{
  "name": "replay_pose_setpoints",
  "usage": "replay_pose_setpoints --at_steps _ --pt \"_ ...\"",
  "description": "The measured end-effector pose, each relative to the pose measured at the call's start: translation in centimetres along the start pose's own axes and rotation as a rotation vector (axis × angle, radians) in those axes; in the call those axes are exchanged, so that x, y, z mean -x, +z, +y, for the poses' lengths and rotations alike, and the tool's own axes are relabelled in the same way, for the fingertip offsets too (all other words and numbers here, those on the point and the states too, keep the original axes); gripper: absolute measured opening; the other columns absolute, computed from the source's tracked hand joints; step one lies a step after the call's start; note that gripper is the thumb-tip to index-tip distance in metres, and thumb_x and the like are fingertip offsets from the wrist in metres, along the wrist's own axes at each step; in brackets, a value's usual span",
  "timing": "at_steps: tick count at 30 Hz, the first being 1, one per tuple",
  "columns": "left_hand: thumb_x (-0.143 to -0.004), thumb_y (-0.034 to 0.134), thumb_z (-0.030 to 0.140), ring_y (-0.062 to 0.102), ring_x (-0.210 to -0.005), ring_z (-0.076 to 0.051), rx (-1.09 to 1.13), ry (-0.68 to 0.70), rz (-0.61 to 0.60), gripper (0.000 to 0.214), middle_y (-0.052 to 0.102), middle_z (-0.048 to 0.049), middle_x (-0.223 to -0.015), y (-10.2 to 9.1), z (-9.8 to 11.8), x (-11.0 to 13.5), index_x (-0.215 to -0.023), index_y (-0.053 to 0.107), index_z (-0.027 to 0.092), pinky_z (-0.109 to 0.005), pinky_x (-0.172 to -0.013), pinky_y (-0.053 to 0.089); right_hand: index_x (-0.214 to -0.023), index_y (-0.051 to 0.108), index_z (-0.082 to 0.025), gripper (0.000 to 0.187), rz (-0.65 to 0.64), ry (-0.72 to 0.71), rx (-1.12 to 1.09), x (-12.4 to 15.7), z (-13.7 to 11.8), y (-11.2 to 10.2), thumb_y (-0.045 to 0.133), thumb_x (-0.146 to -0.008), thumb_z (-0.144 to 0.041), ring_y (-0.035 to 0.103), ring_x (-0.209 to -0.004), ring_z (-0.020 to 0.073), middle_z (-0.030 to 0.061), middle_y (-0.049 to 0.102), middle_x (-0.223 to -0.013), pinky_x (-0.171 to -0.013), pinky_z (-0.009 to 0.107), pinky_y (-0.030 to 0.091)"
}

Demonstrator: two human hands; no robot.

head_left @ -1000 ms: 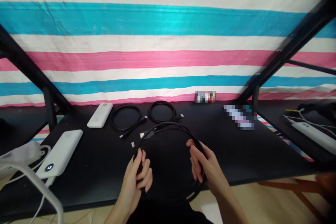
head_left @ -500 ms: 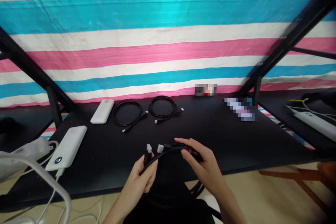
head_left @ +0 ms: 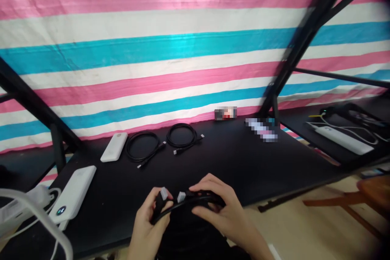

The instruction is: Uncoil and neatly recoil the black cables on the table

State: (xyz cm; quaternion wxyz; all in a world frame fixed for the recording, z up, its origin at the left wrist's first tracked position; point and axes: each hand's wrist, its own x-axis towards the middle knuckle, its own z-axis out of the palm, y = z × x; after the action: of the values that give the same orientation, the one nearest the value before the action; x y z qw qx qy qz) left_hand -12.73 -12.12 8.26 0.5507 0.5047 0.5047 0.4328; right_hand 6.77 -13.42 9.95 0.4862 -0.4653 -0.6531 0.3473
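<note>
Between my hands is a black cable (head_left: 195,200), bent in a curve over the table's front edge. My left hand (head_left: 149,219) is closed around one part of it, with a light-capped plug (head_left: 164,193) sticking up beside the thumb. A second capped plug (head_left: 181,197) points toward that hand. My right hand (head_left: 217,207) grips the other stretch of the cable, fingers on top and thumb below. The cable's lower part is lost against dark clothing. Farther back, two coiled black cables (head_left: 143,146) with capped ends lie side by side on the black table (head_left: 243,162).
Two white power banks (head_left: 74,193) lie at the left, near a white power strip (head_left: 29,205) and a thick white cord (head_left: 45,215). Pixelated items (head_left: 262,130) sit at the back right. Black frame bars (head_left: 292,65) slant up in front of striped sheeting. A wooden stool (head_left: 373,195) stands at right.
The view has tilted up and turned right, so the table items appear lower and further left. Both hands still hold the cable, slightly closer together and lower in view.
</note>
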Motion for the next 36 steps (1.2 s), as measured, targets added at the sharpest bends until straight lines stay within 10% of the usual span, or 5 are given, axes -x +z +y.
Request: replay_pose_setpoints --at_steps 9,21,26,36 --pt "-0.065 0.077 0.044 0.059 -0.067 -0.019 -0.068 0.028 0.044 0.036 0.063 -0.0023 -0.066 0.9 0.5 1.9 -0.089 0.073 0.018 -0.026 -0.06 0.048 -0.091 0.07 -0.021 0.012 0.271 0.025 0.038 1.1 0.0 -0.6 0.063 -0.081 -0.023 0.059 -0.062 0.0125 0.0018 0.064 -0.079 -0.056 0.023 0.048" --pt "-0.071 0.071 0.052 0.036 -0.046 -0.007 -0.055 0.033 0.048 0.039 0.042 0.0066 -0.051 0.3 0.6 3.6 -0.088 0.068 0.017 -0.019 -0.044 0.03 -0.084 0.057 -0.019 0.023 -0.002 0.328 -0.269 3.1 -0.9 -0.9 0.059 -0.086 -0.042 0.031 -0.037 0.0033 -0.0083 0.046 -0.052 -0.034 0.015 0.022" --pt "-0.064 0.074 0.06 0.018 -0.043 -0.003 0.117 -0.04 0.144 0.05 0.025 0.0122 -0.051 0.8 1.2 3.9 -0.084 0.057 0.017 -0.016 -0.04 0.014 -0.132 0.052 -0.026 0.049 -0.12 0.302 -0.424 4.2 -1.1 -1.5 0.062 -0.087 -0.04 0.032 -0.046 0.0037 -0.0027 0.056 -0.076 -0.039 0.016 0.025" --pt "-0.074 0.06 0.067 0.028 -0.038 -0.004 0.228 -0.161 -0.185 0.054 0.034 0.0117 -0.044 1.1 0.4 4.6 -0.092 0.057 0.016 -0.016 -0.04 0.024 -0.116 0.068 -0.011 0.042 0.086 0.202 -0.079 4.6 -0.9 -2.8 0.053 -0.089 -0.04 0.04 -0.048 0.0095 -0.0033 0.051 -0.052 -0.047 0.023 0.036"
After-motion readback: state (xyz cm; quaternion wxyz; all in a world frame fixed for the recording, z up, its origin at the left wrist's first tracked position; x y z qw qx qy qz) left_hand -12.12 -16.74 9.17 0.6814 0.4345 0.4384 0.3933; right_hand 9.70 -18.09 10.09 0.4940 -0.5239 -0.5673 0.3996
